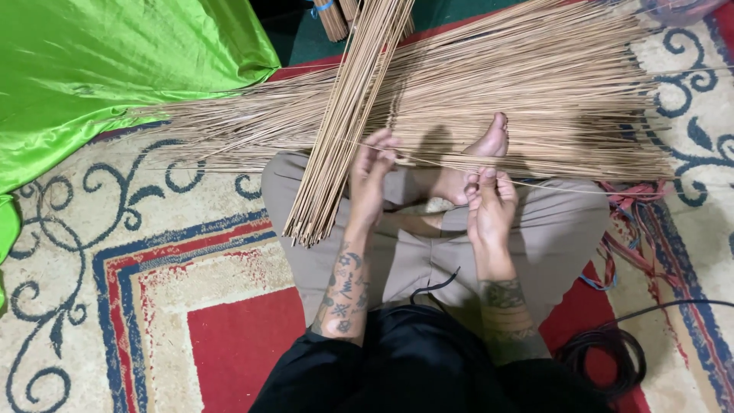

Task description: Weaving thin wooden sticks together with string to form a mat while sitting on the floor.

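Thin stick, pale and very long, runs sideways between the two hands, just in front of the bare foot. The left hand pinches one part of it with fingers curled shut, close to the tied bundle of sticks that leans over the left knee. The right hand pinches it too, fingers closed around it, low by the foot. Behind the hands lies a big flat pile of loose sticks, spread wide across the patterned rug. I think the thin stick could snap if the hands bend it too hard, because it looks dry and skinny. It could also slip out of the fingers and get lost in the big pile, since all the sticks look the same. The leaning bundle might slide off the knee if the leg moves. A sharp tip could poke the foot, which is very near. A shiny green cloth lies at the far left, and a black coiled cable sits by the right leg; a foot could catch in it. I see no box, bowl or basket here, so nothing is kept inside anything; the sticks just lie on the rug.
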